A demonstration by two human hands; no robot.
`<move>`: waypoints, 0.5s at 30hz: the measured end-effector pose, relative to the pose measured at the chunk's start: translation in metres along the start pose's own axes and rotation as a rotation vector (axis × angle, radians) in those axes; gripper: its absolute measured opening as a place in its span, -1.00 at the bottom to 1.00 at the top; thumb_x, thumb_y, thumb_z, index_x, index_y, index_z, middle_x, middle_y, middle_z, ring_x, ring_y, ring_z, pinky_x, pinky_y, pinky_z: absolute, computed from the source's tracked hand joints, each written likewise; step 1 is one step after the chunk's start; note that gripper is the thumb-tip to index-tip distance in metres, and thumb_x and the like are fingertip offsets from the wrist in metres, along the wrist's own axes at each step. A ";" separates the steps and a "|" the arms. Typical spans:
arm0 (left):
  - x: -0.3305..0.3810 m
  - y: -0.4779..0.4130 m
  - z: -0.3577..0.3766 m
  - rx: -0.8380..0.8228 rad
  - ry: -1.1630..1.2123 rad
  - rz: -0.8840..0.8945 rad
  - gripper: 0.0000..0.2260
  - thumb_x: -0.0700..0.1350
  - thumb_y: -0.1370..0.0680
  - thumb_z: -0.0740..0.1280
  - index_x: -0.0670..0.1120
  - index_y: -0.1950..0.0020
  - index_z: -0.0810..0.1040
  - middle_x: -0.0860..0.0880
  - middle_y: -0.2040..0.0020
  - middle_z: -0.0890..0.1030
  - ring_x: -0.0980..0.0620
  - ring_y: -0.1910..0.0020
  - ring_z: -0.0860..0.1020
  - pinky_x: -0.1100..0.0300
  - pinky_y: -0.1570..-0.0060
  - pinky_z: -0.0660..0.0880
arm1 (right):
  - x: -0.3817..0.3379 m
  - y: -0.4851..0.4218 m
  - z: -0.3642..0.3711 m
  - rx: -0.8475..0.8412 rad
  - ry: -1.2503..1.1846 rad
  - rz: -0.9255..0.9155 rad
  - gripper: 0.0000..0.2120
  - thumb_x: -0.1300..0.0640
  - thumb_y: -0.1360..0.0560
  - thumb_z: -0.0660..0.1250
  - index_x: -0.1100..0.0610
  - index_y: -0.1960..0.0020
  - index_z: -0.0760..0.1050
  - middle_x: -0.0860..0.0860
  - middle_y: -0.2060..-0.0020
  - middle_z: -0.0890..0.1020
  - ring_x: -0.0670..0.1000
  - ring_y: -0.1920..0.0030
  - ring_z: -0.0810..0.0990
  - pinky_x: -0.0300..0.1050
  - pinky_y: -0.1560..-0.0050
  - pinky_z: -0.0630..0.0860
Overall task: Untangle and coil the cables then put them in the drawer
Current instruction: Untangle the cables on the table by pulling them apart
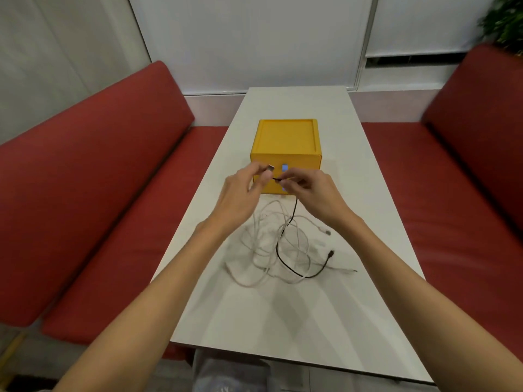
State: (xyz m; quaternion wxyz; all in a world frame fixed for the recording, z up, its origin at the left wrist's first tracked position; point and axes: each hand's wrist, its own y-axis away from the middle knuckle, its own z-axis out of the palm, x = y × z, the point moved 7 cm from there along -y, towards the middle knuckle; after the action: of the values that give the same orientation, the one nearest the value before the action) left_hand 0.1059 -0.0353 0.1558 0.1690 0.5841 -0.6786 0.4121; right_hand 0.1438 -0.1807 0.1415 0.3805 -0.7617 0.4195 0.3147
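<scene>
Head view, cables (278, 254), white table (353, 179), red benches (99, 179)

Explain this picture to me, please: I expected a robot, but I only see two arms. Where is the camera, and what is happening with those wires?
There is no machine here: these are a person's two bare arms. The single picture comes from a camera worn on that person's head, looking forward and down, so the arms reach in from the bottom edge. In front is a white table between red benches. On it stands a yellow drawer box, its front looking shut. Nearer lies a loose tangle of white cables with a black cable running through it. The left hand pinches the metal plug at the black cable's end, raised before the box. The right hand pinches the same cable just beside it. The rest hangs down into the tangle.
</scene>
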 end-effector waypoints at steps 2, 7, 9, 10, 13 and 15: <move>0.009 -0.002 0.005 -0.016 0.027 0.026 -0.83 -0.04 -0.64 0.20 -0.08 -0.06 0.54 0.05 0.03 0.63 0.16 0.02 0.55 0.41 0.08 0.38 | -0.003 0.000 -0.001 -0.001 -0.055 -0.004 -0.86 0.11 -0.55 0.31 0.06 -0.01 0.64 -0.01 0.21 0.67 0.05 0.11 0.62 -0.06 0.06 0.52; -0.006 -0.012 0.015 -0.116 0.086 -0.090 -0.86 0.01 -0.61 0.24 0.04 0.06 0.58 0.06 0.32 0.58 0.19 0.35 0.54 0.23 0.17 0.49 | 0.004 -0.001 -0.008 0.027 -0.087 0.009 -0.92 0.12 -0.52 0.35 0.04 0.09 0.63 -0.02 0.19 0.68 -0.08 0.14 0.60 -0.08 0.06 0.50; -0.010 -0.011 0.020 -0.189 0.115 -0.104 -0.84 0.00 -0.60 0.26 0.08 0.11 0.60 0.02 0.32 0.56 0.15 0.37 0.50 0.14 0.18 0.49 | 0.006 -0.001 -0.009 0.029 -0.096 0.015 -0.90 0.14 -0.51 0.36 -0.02 0.14 0.61 -0.08 0.21 0.67 -0.10 0.15 0.60 -0.10 0.06 0.50; -0.010 -0.010 0.021 -0.205 0.139 -0.105 -0.83 -0.02 -0.60 0.26 0.06 0.14 0.60 0.01 0.33 0.54 0.15 0.39 0.47 0.16 0.22 0.46 | 0.007 0.000 -0.009 0.027 -0.095 0.013 -0.89 0.14 -0.51 0.36 -0.04 0.16 0.60 -0.11 0.22 0.66 -0.10 0.15 0.60 -0.11 0.06 0.51; -0.006 -0.010 0.017 -0.177 0.305 -0.150 -0.77 -0.10 -0.63 0.24 -0.04 0.21 0.57 0.04 0.39 0.44 0.20 0.46 0.35 0.35 0.36 0.31 | 0.013 0.002 -0.006 0.015 -0.106 0.032 -0.94 0.10 -0.51 0.37 0.02 0.12 0.62 -0.04 0.21 0.68 -0.02 0.12 0.62 -0.06 0.06 0.52; -0.005 -0.012 0.010 -0.114 0.472 -0.199 -0.78 -0.14 -0.63 0.22 -0.06 0.17 0.58 0.03 0.34 0.43 0.18 0.44 0.33 0.35 0.34 0.30 | 0.019 0.002 -0.003 -0.013 -0.052 0.035 -0.89 0.09 -0.51 0.37 0.10 0.09 0.65 0.00 0.20 0.67 -0.01 0.13 0.60 -0.07 0.12 0.47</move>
State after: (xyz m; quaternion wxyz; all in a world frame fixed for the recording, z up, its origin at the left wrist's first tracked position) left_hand 0.1210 -0.0389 0.1506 0.3952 0.5252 -0.5816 0.4793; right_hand 0.1510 -0.1916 0.1275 0.3807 -0.7481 0.4209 0.3437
